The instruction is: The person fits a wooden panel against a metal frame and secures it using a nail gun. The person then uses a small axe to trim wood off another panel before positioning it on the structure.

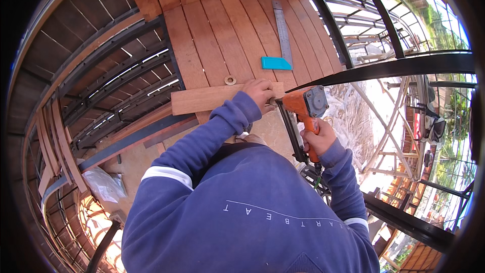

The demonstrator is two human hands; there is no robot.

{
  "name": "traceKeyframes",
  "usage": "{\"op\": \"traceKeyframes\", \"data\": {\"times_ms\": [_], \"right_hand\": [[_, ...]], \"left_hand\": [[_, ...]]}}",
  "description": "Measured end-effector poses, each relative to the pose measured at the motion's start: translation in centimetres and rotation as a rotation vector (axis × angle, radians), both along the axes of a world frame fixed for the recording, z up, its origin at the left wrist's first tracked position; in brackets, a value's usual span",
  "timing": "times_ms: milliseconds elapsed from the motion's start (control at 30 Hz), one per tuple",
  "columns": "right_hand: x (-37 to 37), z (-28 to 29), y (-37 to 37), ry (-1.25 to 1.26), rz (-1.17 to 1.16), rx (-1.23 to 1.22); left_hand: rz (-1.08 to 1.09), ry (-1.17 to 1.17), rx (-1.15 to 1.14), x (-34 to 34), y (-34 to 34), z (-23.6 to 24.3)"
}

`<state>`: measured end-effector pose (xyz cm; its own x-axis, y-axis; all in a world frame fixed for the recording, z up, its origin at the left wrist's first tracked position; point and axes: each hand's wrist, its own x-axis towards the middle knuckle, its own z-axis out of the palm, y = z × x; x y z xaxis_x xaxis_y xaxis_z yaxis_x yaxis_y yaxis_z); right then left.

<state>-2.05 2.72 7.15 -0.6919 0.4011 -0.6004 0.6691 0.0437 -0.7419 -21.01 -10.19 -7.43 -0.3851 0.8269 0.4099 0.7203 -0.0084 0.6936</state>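
We keep clock face centred on left hand [260,92]. Left palm down on loose plank [202,99], fingers bent; cannot tell whether we grip or only press. Plank runs toward nine o'clock, along near edge of deck boards [222,35]. Right hand [323,136] wrapped round handle of orange nail gun [299,105], toward three o'clock, nose just beside our left fingers. Turquoise-handled square [277,63] at one o'clock, small ring [230,80] at ten, both on boards.

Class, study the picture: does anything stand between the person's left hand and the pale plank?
Nothing visible does: the left hand rests directly on the pale plank. The teal-handled square lies beyond it, out of the way.
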Motion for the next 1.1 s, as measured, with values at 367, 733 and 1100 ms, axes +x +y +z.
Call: {"op": "traceKeyframes", "data": {"times_ms": [367,733,1100], "right_hand": [[-0.2,0.2,0.0,-0.018,0.004,0.007],[-0.1,0.2,-0.2,0.004,-0.019,0.024],[3.0,0.7,-0.4,0.010,-0.154,0.064]], "left_hand": [[-0.007,0.009,-0.012,-0.1,0.0,-0.1],[-0.005,0.005,-0.003,0.0,0.0,-0.3],[0.012,-0.016,0.001,0.1,0.0,0.3]]}}
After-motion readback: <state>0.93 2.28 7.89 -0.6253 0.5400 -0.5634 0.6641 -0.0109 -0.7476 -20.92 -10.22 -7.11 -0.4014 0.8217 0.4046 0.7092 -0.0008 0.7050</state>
